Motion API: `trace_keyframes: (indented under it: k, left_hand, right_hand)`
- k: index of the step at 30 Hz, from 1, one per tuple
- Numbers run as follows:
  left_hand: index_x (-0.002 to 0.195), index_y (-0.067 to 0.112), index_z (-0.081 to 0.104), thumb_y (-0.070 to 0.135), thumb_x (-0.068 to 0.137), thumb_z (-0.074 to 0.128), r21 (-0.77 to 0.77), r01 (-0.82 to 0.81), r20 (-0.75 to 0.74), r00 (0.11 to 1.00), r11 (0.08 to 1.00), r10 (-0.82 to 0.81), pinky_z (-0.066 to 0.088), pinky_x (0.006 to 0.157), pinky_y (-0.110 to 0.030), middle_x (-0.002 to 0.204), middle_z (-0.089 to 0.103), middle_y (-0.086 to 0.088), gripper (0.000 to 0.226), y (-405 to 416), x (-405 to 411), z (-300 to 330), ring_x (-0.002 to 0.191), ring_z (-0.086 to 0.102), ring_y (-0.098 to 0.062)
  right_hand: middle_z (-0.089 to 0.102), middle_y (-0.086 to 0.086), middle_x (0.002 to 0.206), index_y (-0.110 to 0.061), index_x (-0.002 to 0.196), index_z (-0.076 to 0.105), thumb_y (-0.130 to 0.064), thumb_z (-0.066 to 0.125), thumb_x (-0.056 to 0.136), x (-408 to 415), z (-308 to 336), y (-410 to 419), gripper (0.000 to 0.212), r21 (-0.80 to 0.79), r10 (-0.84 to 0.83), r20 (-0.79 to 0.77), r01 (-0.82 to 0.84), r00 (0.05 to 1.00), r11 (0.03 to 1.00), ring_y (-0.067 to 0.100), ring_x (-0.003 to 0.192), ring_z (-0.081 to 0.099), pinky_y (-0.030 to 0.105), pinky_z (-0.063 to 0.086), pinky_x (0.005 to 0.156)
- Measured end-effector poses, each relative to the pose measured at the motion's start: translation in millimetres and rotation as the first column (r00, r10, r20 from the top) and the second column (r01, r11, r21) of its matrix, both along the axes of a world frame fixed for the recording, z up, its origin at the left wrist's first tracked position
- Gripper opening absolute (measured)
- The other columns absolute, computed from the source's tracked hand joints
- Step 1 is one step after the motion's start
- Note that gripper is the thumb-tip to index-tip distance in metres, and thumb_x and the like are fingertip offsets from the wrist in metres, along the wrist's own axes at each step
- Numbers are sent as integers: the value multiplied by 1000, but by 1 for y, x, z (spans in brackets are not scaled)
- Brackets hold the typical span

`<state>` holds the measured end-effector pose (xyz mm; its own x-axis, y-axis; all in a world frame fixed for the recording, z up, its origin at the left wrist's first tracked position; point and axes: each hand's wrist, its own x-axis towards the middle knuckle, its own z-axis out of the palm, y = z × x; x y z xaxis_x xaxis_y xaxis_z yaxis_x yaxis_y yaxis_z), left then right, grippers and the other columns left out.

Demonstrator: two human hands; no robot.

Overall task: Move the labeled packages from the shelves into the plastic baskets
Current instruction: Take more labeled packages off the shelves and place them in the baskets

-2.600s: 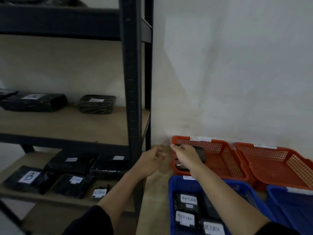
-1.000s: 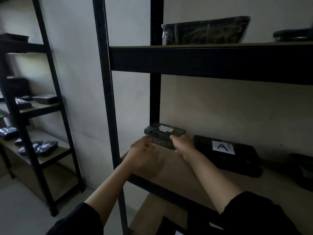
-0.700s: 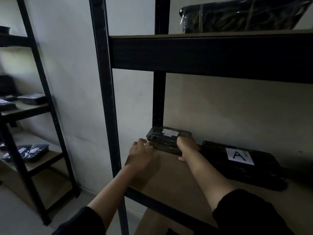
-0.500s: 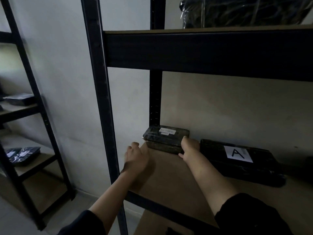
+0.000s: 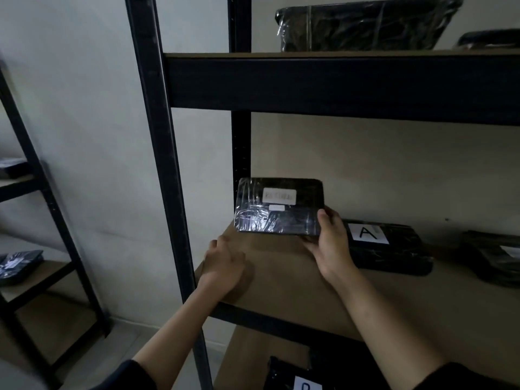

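Dim shelving [image 5: 323,280] fills our view. Our right hand [image 5: 330,246] pinches a wrapped package [image 5: 278,206] by its corner, tilted up off the board; our left hand [image 5: 223,266] rests loose beside it, holding nothing. We judge we're mid-pickup; next, carrying it to a basket, none visible now.

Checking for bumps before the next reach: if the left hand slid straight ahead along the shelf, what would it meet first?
Probably the lifted package that the right hand holds, though the left hand may pass beneath it and reach the wall; depth is unclear.
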<state>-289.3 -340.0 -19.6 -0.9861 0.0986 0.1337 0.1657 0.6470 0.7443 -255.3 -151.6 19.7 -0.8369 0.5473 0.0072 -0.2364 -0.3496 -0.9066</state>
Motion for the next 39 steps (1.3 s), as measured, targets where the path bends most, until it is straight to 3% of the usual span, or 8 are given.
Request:
trace_keyframes:
  k: [7,13,21,24,26,28,35,39]
  left_hand:
    - [129,15,44,25,92,50,-1,181,-96,979,983,-180,44,87,-31,127,52,-4,39,-4,37,-11,113,54,-22]
    - [92,16,54,17,90,51,75,202,-165,968,976,-188,34,54,-15,75,57,11,4,7,77,-5,71,54,-10]
    - [100,22,60,14,92,55,195,387,-249,908,901,-336,42,62,-8,84,63,9,13,61,149,-29,75,58,-2]
    - [93,35,57,11,93,52,369,444,-99,892,816,-441,50,76,-17,86,66,12,25,103,181,-36,82,63,-6]
    - [92,34,61,14,94,50,431,485,12,840,761,-542,53,85,-38,91,71,4,24,136,200,-43,87,68,-15]
    - [93,28,63,15,96,48,444,535,64,781,718,-622,53,87,-44,91,72,-2,20,171,223,-44,86,68,-19]
    - [88,16,63,33,100,35,742,372,337,512,558,-790,46,65,-31,68,67,-1,34,310,329,-43,79,64,-26]
    - [102,11,65,32,99,35,741,393,431,343,544,-835,48,73,-36,94,72,-16,36,400,411,-60,79,65,-26]
  right_hand:
    - [64,-2,105,-25,97,58,-19,43,101,61,-6,13,17,-48,23,-141,-30,990,998,18,102,60,47,54,83]
    - [67,-6,96,-29,100,60,-19,45,100,108,-17,14,18,9,-29,-79,30,996,1000,18,93,62,50,49,87]
    - [66,14,117,-16,122,56,-29,34,96,211,-43,51,37,-28,-176,69,179,982,984,30,105,64,50,57,82]
    - [63,20,119,-12,121,56,-31,35,95,260,-54,82,38,-23,-280,124,285,952,958,32,106,63,51,57,84]
    - [65,18,116,-12,119,56,-30,35,98,294,-57,108,34,-39,-352,130,359,927,932,30,104,64,47,57,82]
    - [66,15,114,-17,114,58,-29,36,100,330,-57,136,29,-56,-422,135,432,896,900,28,104,65,48,57,82]
    - [67,12,114,-19,117,56,-28,32,101,467,-68,248,31,-35,-638,207,657,742,753,30,104,64,41,55,71]
    - [67,11,95,-14,106,59,-24,33,102,553,-72,320,29,-12,-685,267,714,677,700,28,84,64,46,53,77]
